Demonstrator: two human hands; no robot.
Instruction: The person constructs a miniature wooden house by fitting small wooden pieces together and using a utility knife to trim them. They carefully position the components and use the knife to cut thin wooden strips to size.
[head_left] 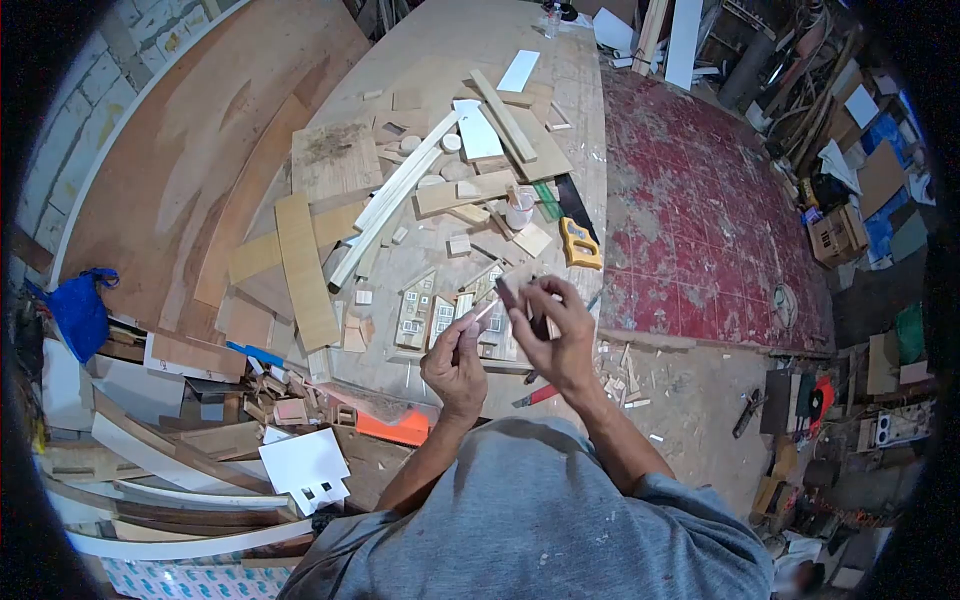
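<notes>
Pinching a small pale stick (484, 308) by its end, our left hand (457, 372) has its fingertips closed, leaving the tip free over the model houses (415, 312); above them too, our half-curled right hand (564, 342) seems to grip a dark strip (506, 292).

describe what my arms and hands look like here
Both hands, left and right, are bare, with no gloves showing. The forearms are bare too, with no watch visible. The grey-blue shirt has short, loose sleeves and some small pale specks.
</notes>
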